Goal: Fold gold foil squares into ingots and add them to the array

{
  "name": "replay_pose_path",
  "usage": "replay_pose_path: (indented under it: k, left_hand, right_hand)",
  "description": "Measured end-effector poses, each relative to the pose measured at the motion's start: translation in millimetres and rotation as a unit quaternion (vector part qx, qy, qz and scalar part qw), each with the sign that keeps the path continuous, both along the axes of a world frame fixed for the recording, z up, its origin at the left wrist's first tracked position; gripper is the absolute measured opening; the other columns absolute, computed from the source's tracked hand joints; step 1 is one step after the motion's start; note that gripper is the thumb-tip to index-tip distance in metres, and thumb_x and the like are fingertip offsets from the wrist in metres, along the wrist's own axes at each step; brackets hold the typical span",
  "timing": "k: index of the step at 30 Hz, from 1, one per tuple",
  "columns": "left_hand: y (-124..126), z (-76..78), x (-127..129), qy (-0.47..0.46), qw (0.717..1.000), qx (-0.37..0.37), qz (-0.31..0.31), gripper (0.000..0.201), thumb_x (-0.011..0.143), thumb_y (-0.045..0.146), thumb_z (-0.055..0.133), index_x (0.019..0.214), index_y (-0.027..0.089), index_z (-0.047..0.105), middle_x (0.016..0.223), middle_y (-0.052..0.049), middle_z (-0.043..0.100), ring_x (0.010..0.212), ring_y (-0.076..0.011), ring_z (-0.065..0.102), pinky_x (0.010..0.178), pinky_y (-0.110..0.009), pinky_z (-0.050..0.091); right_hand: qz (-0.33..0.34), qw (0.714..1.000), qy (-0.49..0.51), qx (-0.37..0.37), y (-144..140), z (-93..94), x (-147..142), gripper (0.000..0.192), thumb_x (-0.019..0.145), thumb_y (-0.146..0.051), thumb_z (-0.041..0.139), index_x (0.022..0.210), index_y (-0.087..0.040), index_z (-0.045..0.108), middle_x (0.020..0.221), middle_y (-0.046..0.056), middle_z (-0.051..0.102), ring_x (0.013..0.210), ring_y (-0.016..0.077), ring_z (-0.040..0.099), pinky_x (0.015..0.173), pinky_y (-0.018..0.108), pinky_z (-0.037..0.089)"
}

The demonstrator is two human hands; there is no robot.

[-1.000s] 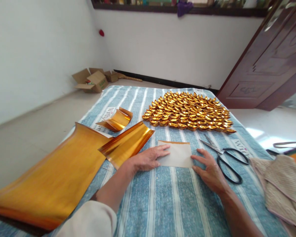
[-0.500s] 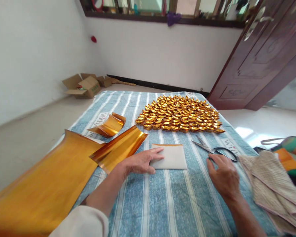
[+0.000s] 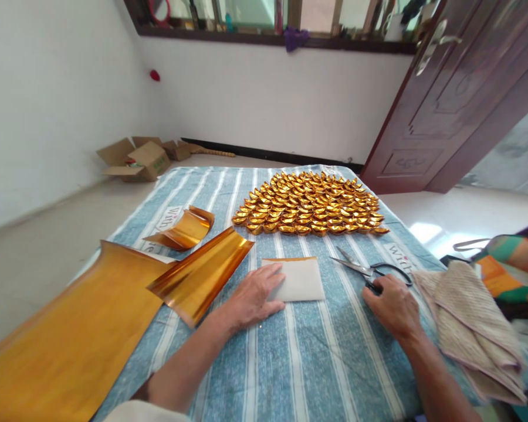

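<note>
Resting flat, fingers spread, on the near left corner of the folded paper: the left hand, gripping nothing, merely pinning. Reaching from the right, palm down, the right hand, fingers curling onto the near handle of the scissors; whether closed through the loop, cannot tell. Probably wise: keeping the sheet pressed flat while lifting the scissors by the loops, blades pointing away from the pinning fingers. Lying left of the left hand, gold foil sheets; right of the right hand, a woven cloth. Sitting beyond both hands, rows of folded gold ingots.
</note>
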State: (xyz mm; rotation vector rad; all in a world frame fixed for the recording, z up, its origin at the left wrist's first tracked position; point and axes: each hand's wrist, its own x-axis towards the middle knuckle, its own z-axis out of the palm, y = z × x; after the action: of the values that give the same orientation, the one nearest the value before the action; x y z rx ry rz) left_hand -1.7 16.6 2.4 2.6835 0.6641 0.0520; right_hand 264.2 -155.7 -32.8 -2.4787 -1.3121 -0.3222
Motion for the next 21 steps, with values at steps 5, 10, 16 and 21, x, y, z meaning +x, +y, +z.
replay_pose_path:
  k: [5, 10, 16, 21]
  left_hand:
    - [0, -3.9, -2, -0.019, 1.0, 0.004, 0.002, 0.051, 0.075, 0.028, 0.07, 0.123, 0.017, 0.056, 0.143, -0.016, 0.042, 0.13, -0.0305, 0.041, 0.105, -0.049, 0.034]
    - [1, -5.0, -3, -0.027, 1.0, 0.0, -0.001, 0.05, 0.075, 0.029, 0.069, 0.122, 0.017, 0.057, 0.143, -0.017, 0.042, 0.13, -0.0306, 0.041, 0.106, -0.048, 0.033]
    - [1, -4.0, -3, -0.025, 1.0, 0.003, -0.001, 0.048, 0.076, 0.028, 0.068, 0.122, 0.018, 0.057, 0.143, -0.016, 0.042, 0.13, -0.0297, 0.041, 0.106, -0.048, 0.033]
    - [-5, -0.5, -3, -0.004, 1.0, 0.018, 0.006, 0.049, 0.077, 0.024, 0.067, 0.124, 0.016, 0.056, 0.144, -0.016, 0.042, 0.131, -0.0291, 0.04, 0.106, -0.047, 0.033]
  right_hand:
    - [0.107, 0.986, 0.129, 0.005, -22, 12.4, 5, 0.012, 0.074, -0.032, 0.052, 0.069, -0.022, 0.056, 0.072, 0.0, 0.06, 0.065, 0.017, 0.058, 0.063, 0.029, 0.044]
    - [0.19, 0.973, 0.133, -0.01, -34, 16.5, 6, 0.007, 0.075, -0.026, 0.052, 0.069, -0.022, 0.054, 0.072, 0.0, 0.057, 0.069, 0.0167, 0.056, 0.064, 0.029, 0.044]
    - [0.224, 0.966, 0.129, -0.006, -36, 15.4, 6, 0.004, 0.075, -0.023, 0.052, 0.071, -0.023, 0.054, 0.074, 0.0, 0.056, 0.071, 0.0173, 0.057, 0.065, 0.029, 0.045]
    - [0.226, 0.965, 0.132, -0.002, -34, 15.2, 4, 0.004, 0.075, -0.021, 0.052, 0.071, -0.023, 0.052, 0.075, 0.001, 0.056, 0.072, 0.0181, 0.057, 0.066, 0.031, 0.045]
